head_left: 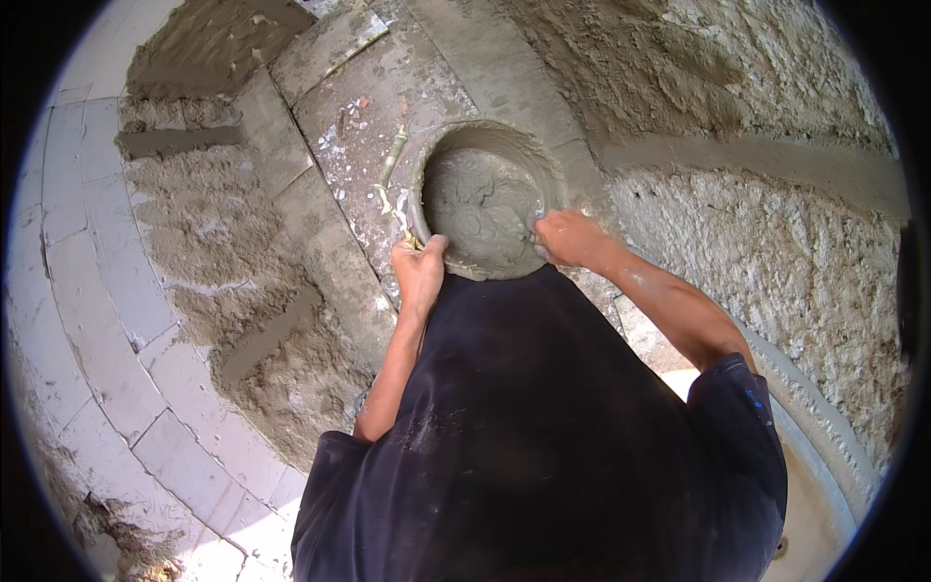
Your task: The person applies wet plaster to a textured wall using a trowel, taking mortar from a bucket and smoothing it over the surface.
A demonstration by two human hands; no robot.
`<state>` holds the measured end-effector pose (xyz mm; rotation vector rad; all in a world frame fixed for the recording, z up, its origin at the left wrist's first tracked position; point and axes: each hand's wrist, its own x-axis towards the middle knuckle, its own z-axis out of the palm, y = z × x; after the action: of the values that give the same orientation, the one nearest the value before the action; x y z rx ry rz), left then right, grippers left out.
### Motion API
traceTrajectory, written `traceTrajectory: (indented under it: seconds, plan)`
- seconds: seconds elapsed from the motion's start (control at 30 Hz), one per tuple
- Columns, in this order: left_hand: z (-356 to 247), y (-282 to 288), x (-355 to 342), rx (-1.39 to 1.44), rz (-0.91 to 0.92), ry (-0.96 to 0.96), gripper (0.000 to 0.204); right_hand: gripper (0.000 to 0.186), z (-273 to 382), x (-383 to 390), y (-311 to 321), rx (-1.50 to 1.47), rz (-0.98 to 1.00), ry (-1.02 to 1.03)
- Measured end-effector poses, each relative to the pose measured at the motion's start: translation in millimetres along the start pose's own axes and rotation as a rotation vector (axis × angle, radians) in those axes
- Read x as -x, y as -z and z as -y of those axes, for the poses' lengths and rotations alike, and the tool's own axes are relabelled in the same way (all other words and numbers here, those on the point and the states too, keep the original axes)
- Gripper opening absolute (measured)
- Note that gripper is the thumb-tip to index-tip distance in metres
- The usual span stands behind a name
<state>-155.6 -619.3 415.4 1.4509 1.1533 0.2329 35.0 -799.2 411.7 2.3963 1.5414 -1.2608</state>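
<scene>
A round pan coated in grey mortar is close against the front of my body. Wet mortar lies inside it, lumpy on top. My left hand is closed on the near left part of the rim, thumb over the edge. On the near right side my right hand grips the rim with curled fingers. The undersides of both hands are hidden. Just beyond the left hand, a thin greenish stick or handle lies beside the pan, with pale strips near its lower end.
Rough wet mortar patches cover part of the pale block wall on the left. A mortar-coated wall with a smoother band stands on the right. Boards and white chips lie beyond the pan. A curved pale rim is at lower right.
</scene>
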Motion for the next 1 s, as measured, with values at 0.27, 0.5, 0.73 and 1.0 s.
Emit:
traceTrajectory:
  seconds: [0.27, 0.5, 0.73, 1.0]
  plan:
    - [-5.6, 0.6, 8.7, -0.012, 0.03, -0.007, 0.012, 0.029, 0.4, 24.6, -9.6, -0.147, -0.068, -0.041]
    - [18.0, -1.7, -9.5, 0.098, -0.075, 0.007, 0.014, 0.031, -9.0, 36.8, 9.5, 0.003, -0.212, -0.095]
    - [9.2, 4.0, -10.1, 0.071, -0.12, 0.021, 0.014, 0.027, -33.2, 90.8, 127.3, -0.627, 0.001, 0.039]
    - [11.8, 1.3, -10.0, 0.144, -0.178, 0.054, 0.013, 0.023, -164.9, 168.8, 255.3, -0.58, -0.828, -0.6]
